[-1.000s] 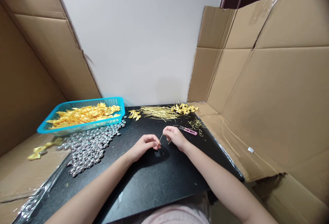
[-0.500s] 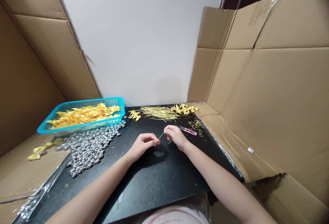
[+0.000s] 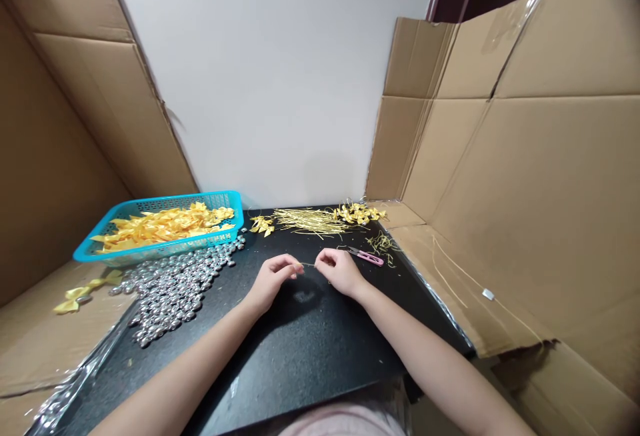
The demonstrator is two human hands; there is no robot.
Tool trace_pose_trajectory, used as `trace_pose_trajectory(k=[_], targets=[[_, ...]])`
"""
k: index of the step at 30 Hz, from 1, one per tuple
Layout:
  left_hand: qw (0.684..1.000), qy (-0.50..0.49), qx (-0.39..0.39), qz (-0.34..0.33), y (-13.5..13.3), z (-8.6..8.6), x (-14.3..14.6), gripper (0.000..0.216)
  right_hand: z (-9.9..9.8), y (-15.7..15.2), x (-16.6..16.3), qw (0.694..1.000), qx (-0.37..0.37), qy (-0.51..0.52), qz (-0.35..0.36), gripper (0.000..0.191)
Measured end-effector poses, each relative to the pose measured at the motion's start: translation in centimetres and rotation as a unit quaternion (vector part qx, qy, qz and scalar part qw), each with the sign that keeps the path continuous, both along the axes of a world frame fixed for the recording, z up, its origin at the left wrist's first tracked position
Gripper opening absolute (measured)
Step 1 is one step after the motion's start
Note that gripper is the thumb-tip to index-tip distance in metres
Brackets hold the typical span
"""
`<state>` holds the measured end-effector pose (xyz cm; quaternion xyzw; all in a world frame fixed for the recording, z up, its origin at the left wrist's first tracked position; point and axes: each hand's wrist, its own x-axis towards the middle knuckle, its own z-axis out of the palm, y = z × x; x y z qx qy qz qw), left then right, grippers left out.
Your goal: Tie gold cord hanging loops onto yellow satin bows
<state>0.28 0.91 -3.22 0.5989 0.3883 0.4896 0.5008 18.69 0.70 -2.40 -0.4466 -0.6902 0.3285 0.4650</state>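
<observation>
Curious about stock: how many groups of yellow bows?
4: bows in the blue basket, bows on the left cardboard, bows left of the gold strands, bows at their right end. Some may be hidden.

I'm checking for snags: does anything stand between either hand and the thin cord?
Nothing visible does. The left hand and right hand seem to pinch the thin gold cord directly. The pink snips lie beside the right hand, outside the gap between the hands.

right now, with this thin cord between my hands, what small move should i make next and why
Perhaps ease your right hand slightly outward to tension the cord: its fingers pinch one end of the short exposed stretch, and your left hand grips the other, so it could anchor the pull.
</observation>
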Motion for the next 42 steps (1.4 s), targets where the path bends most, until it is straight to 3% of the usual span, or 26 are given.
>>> trace_pose_trajectory(k=[5,11,15,26,42], targets=[[1.0,0.002,-0.021,-0.017,0.0,0.0,0.2,0.016,1.0,-1.0,0.1,0.992,0.112,-0.042,-0.033,0.015],[0.999,0.015,-0.027,-0.031,-0.2,0.3,0.2,0.015,0.6,-1.3,-0.4,0.976,0.198,-0.083,0.022,0.018],[0.999,0.029,-0.024,-0.036,-0.3,0.6,0.2,0.015,0.2,-1.2,-0.6,0.975,0.2,-0.099,0.02,0.008],[0.997,0.064,-0.002,-0.042,-0.5,0.8,0.4,0.017,0.5,-1.6,-0.6,0.972,0.188,-0.139,0.003,0.012],[0.992,0.105,0.05,-0.041,-0.4,0.5,0.2,0.017,0.7,-1.6,-0.7,0.979,0.169,-0.109,-0.004,0.013]])
